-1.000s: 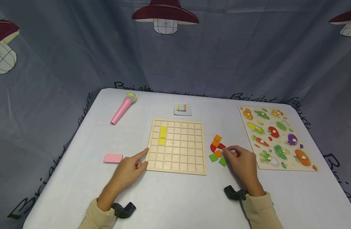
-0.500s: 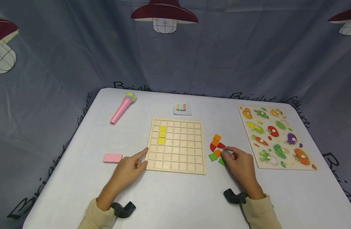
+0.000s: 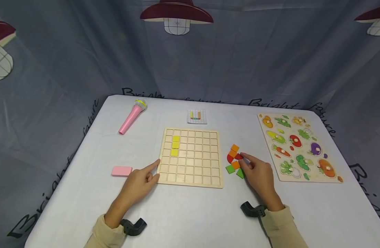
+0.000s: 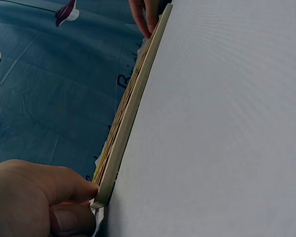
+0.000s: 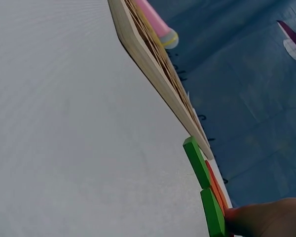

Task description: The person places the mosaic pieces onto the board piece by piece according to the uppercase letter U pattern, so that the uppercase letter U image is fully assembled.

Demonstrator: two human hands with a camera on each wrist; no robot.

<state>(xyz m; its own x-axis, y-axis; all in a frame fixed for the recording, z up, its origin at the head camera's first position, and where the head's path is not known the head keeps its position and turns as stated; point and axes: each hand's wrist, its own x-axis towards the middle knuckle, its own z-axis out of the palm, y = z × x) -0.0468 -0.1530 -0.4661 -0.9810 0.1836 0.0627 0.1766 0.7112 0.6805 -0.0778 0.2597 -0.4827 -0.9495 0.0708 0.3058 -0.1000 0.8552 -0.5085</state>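
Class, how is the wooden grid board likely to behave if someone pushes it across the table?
The grid board should likely stay stiff: its edge looks thick and straight. Lying flat and wide, it will probably slide rather than tip. The yellow squares, sitting in its cells, would likely ride along.

Grid board (image 3: 196, 162) mid-worktop (image 3: 190, 213). From its centre: card (image 3: 197, 116) at 12 o'clock; microphone (image 3: 132, 117) at 10; block (image 3: 121, 171) at 9; loose pieces (image 3: 235, 165) at 3, vegetable puzzle (image 3: 304, 150) farther out. Three tiles (image 3: 175, 145) on grid, toward 10.
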